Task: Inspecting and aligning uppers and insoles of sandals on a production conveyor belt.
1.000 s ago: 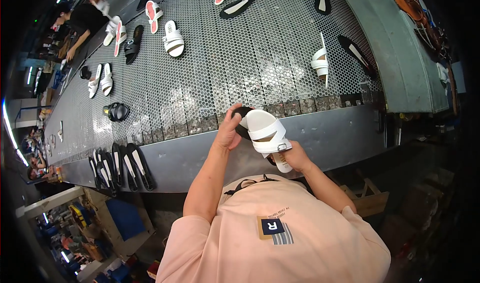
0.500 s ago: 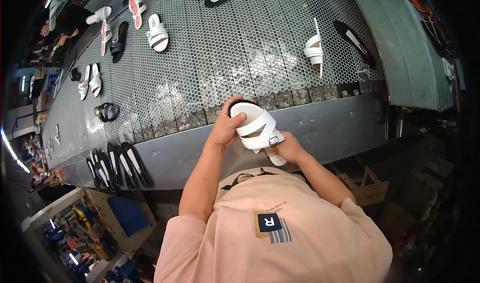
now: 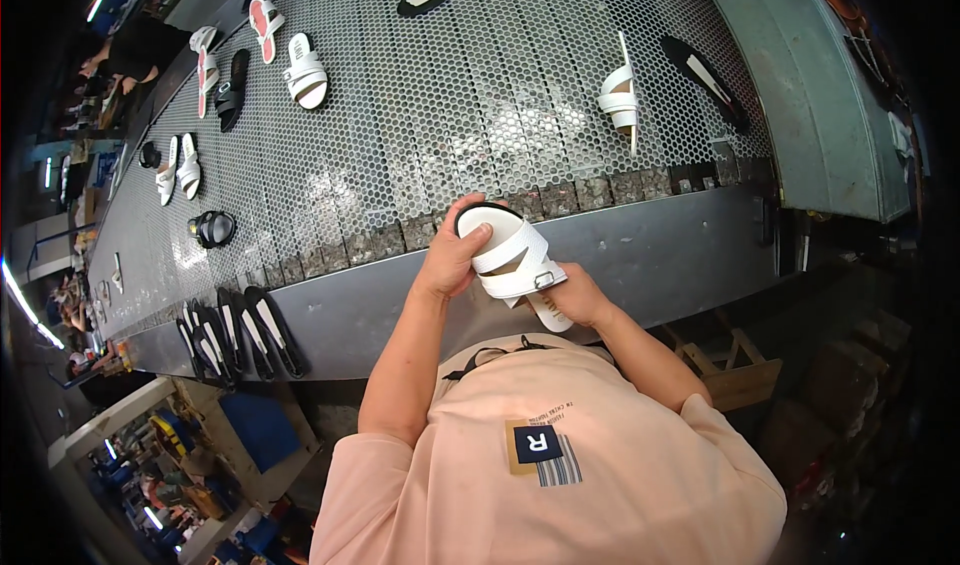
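Note:
A white strappy sandal [image 3: 518,263] with a small side buckle and a dark rim at its toe is between my two hands, above the front ledge of a metal mesh conveyor. My left hand [image 3: 458,257] is closed around its toe end, thumb pressed on the white footbed and fingers underneath. Around the heel end my right hand [image 3: 580,297] is closed, its fingers partly hidden behind the sandal. Beyond my hands, to the right, another white sandal [image 3: 620,100] lies on its side on the mesh belt [image 3: 440,105].
Several black soles [image 3: 262,330] with pale strips lean on the ledge [image 3: 640,265] at left. White slides [image 3: 306,73], a black sandal [image 3: 232,93] and a black sole [image 3: 705,83] lie on the belt. A grey-green metal housing [image 3: 820,105] covers its right end. Another person [image 3: 130,60] is at far left.
The sandals and soles on the belt have shifted slightly left. My hands keep their hold on the white sandal, nearly unmoved.

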The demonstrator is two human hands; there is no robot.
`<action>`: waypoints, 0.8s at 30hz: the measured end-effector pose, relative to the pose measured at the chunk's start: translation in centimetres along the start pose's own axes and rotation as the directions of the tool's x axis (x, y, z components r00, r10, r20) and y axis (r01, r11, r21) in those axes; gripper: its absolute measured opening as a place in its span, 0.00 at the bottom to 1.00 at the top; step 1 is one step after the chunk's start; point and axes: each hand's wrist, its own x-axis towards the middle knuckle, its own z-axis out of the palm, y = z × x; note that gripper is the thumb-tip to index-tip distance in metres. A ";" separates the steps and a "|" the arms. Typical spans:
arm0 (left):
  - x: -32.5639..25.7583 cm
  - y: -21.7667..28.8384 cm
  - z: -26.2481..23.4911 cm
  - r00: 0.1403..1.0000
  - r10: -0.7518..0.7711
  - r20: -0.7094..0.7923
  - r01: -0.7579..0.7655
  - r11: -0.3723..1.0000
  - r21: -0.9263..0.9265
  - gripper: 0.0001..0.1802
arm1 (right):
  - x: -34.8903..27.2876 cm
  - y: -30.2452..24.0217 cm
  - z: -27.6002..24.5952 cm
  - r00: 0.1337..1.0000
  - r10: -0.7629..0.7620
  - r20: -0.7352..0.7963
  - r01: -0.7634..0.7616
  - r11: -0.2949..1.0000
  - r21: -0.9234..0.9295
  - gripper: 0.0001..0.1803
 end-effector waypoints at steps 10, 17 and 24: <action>0.2 -0.6 0.7 0.999 -0.001 -0.052 0.003 0.999 0.038 0.22 | -0.2 -0.5 -0.8 0.999 0.053 -0.002 -0.053 0.998 -0.017 0.12; 0.0 -1.2 1.5 0.991 0.045 -0.122 -0.036 0.997 0.075 0.21 | -0.3 -0.1 -1.3 1.000 -0.017 -0.025 0.012 0.984 -0.178 0.12; -0.3 1.6 0.9 0.992 0.026 -0.124 0.039 0.867 0.497 0.21 | -0.7 -0.8 -1.4 0.999 -0.019 -0.031 0.013 0.982 -0.186 0.14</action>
